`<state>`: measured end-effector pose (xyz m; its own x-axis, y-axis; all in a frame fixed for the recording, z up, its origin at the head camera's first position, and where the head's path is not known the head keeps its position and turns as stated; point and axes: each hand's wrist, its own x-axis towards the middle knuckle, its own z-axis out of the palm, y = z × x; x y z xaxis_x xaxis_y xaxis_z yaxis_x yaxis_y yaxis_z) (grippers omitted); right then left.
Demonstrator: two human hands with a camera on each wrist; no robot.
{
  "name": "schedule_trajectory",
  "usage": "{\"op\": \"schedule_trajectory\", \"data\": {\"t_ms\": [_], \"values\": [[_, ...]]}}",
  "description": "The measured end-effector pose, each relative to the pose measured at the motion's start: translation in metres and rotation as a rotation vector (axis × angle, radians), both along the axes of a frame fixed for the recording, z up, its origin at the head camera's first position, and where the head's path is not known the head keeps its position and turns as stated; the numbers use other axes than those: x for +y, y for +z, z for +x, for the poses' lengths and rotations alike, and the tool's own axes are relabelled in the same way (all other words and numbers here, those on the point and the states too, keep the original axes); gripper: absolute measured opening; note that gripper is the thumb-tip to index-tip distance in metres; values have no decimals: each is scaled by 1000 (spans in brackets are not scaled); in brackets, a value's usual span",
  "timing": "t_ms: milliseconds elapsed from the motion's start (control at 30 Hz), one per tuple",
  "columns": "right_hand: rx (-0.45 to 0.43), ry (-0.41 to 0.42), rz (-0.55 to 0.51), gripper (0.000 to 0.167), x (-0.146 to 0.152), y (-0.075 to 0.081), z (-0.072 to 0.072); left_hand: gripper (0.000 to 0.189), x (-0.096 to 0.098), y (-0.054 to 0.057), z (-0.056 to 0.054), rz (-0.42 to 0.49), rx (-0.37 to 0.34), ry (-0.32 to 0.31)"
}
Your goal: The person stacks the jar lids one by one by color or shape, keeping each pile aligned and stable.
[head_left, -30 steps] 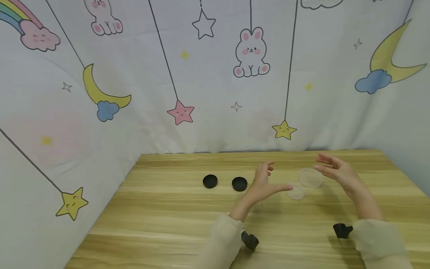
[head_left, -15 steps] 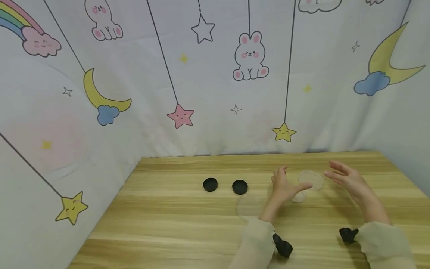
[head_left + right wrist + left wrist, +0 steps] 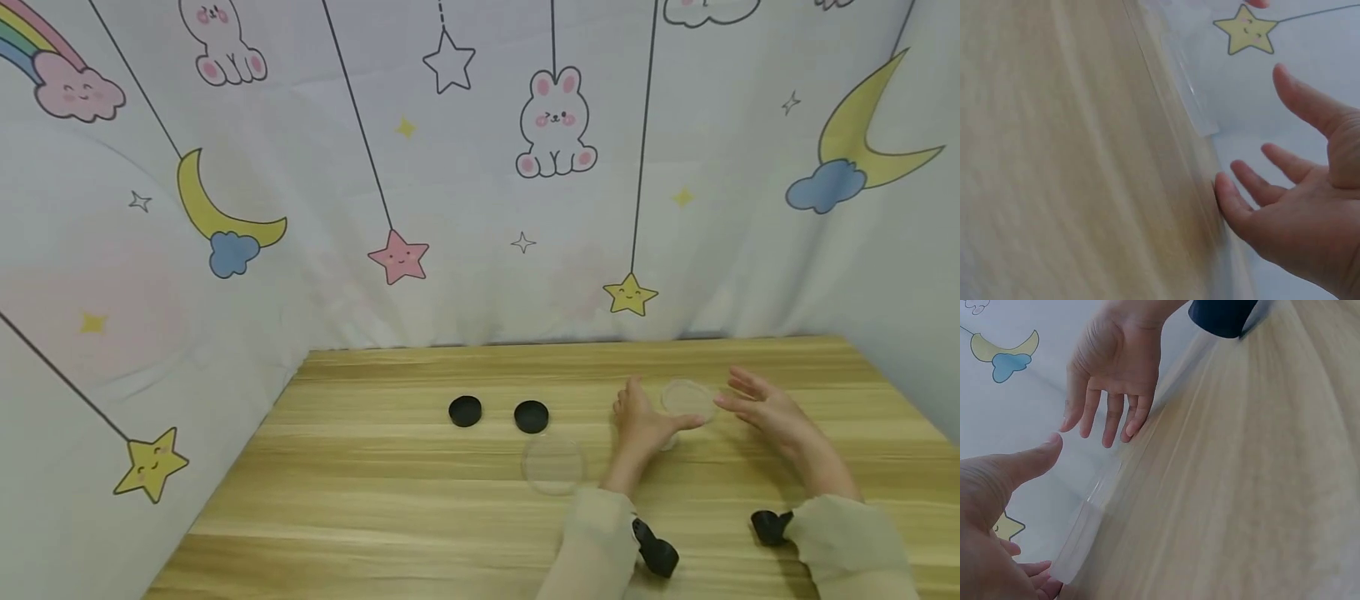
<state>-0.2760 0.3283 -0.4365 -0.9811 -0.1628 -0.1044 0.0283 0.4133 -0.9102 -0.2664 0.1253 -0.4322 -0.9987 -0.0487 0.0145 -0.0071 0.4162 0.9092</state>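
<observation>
My left hand [image 3: 643, 427] hovers low over the table, thumb stretched to the right and fingers loosely bent. Across from it is my right hand [image 3: 776, 421], fingers spread and holding nothing. Between them lies a clear round dish-like piece [image 3: 686, 400], apart from the right hand. In the left wrist view, the left fingertips [image 3: 1038, 578] are close to the edge of a clear piece [image 3: 1079, 544]; I cannot tell whether they touch. A smaller clear disc [image 3: 669, 442] is mostly hidden behind the left hand. The right wrist view shows a clear rim [image 3: 1188, 87] beyond the right fingers [image 3: 1232, 197].
Two shallow black round caps [image 3: 465, 411] stand left of the hands on the wooden table [image 3: 360, 500]. A larger clear disc [image 3: 552, 465] lies in front of them. A patterned white curtain [image 3: 450, 192] closes off the back edge.
My left hand has moved right, toward the clear round pieces, uncovering the clear disc on its left. The right hand shifted slightly right, then a little back to the left.
</observation>
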Motion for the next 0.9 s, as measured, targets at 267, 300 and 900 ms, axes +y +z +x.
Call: {"op": "schedule_trajectory", "data": {"t_ms": [267,300,900], "values": [[-36,21,7,85,1,-4,0,95,2,-4,-6,-95,-34,-16],[-39,23,4,86,0,-4,0,94,2,-4,-8,-116,-28,-22],[90,15,199,90,-15,-11,1,88,8,-11,-11,-414,0,-50]]}}
